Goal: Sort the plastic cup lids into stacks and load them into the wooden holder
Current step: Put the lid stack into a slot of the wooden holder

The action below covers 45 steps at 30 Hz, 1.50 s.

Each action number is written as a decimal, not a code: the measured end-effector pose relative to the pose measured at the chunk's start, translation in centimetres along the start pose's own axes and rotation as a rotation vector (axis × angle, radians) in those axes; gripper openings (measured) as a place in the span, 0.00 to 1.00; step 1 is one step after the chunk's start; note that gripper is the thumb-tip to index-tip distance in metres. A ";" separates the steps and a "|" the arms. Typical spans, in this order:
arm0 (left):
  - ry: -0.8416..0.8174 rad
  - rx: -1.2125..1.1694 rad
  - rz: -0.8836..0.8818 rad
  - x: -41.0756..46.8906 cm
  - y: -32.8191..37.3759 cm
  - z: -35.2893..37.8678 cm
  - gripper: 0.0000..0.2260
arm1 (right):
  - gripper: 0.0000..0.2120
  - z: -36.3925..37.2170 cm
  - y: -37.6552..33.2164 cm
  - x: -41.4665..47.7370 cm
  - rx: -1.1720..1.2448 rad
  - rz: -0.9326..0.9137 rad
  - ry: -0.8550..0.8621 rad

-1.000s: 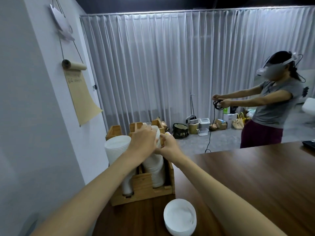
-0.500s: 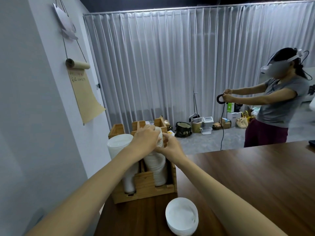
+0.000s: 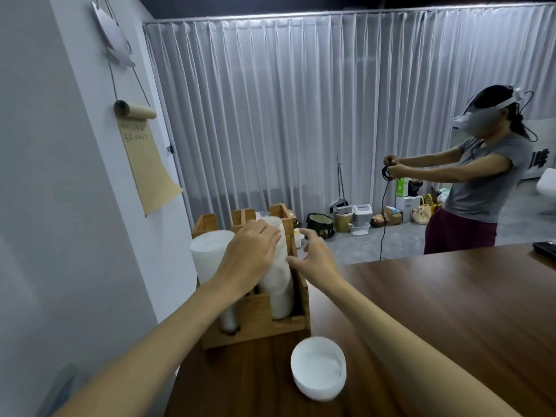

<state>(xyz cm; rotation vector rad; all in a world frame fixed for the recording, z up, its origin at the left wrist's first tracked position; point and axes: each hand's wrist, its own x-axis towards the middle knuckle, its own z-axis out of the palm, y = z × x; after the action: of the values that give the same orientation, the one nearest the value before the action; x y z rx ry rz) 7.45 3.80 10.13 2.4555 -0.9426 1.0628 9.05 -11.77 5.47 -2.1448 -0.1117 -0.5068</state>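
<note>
The wooden holder (image 3: 258,328) stands at the table's left end by the wall. A leaning stack of clear plastic lids (image 3: 278,284) fills its right slot. A wider white stack (image 3: 209,252) sits in the left slot. My left hand (image 3: 249,257) rests on the upper left side of the leaning stack, fingers fairly straight. My right hand (image 3: 314,257) hovers just right of that stack with spread fingers, thumb close to it. A short stack of white lids (image 3: 319,368) lies on the table in front of the holder.
The dark wooden table (image 3: 421,326) stretches to the right. A grey wall with a hanging paper roll (image 3: 144,158) is at the left. A person wearing a headset (image 3: 478,182) stands beyond the table, holding a cable. Bags and bins line the curtain.
My right hand has let go of the top of the lid stack and opened, drawing slightly right. My left hand has flattened against the stack.
</note>
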 end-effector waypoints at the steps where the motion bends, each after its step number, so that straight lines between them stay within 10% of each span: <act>1: -0.013 -0.023 0.020 -1.1 0.6 0.2 0.07 | 0.30 -0.5 0.3 -0.9 -0.006 0.018 0.015; 9: -0.376 -0.139 0.136 -10.6 3.7 3.6 0.16 | 0.13 -3.8 5.0 -8.6 -0.109 0.325 -0.112; 18: -0.601 -0.068 0.170 -15.3 4.6 6.3 0.32 | 0.22 -1.7 7.1 -13.4 -0.007 0.592 -0.339; 30: -0.236 0.055 0.370 -14.8 3.9 4.9 0.22 | 0.03 -2.3 3.7 -12.6 0.524 0.740 -0.338; 45: -0.019 0.133 0.250 -13.4 -3.9 -5.1 0.16 | 0.11 2.7 -7.8 -6.7 0.786 0.589 -0.468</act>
<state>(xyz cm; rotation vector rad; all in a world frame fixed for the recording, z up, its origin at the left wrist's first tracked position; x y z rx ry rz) 0.49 15.24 3.67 2.5044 -1.2482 1.2203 1.71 -4.31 7.41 -1.3781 0.0596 0.3508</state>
